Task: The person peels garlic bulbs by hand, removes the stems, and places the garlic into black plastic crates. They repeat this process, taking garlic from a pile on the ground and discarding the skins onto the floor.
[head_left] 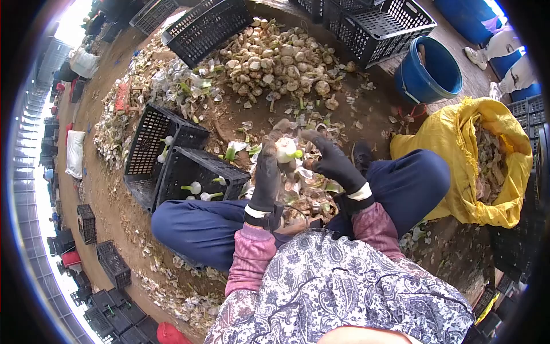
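Note:
A peeled white garlic bulb (285,150) with a short green stem is held up in front of me. My left hand (266,172), in a dark glove with soiled fingertips, is closed on it. Just right of the bulb, my right hand (334,162) is curved towards it, gloved too, with a gap between thumb and fingers. No tool shows in it. Below both hands, peeled skins (303,198) litter the ground between my legs. Several cleaned bulbs with green stems, such as one garlic bulb (195,187), lie in the black crate (184,159) to my left.
Ahead lies a heap of unpeeled garlic (281,60) beside a tipped black crate (207,31). To the right stand a blue bucket (427,70), stacked black crates (385,35) and an open yellow sack (438,135) of husks. Another person's legs (513,71) show at far right.

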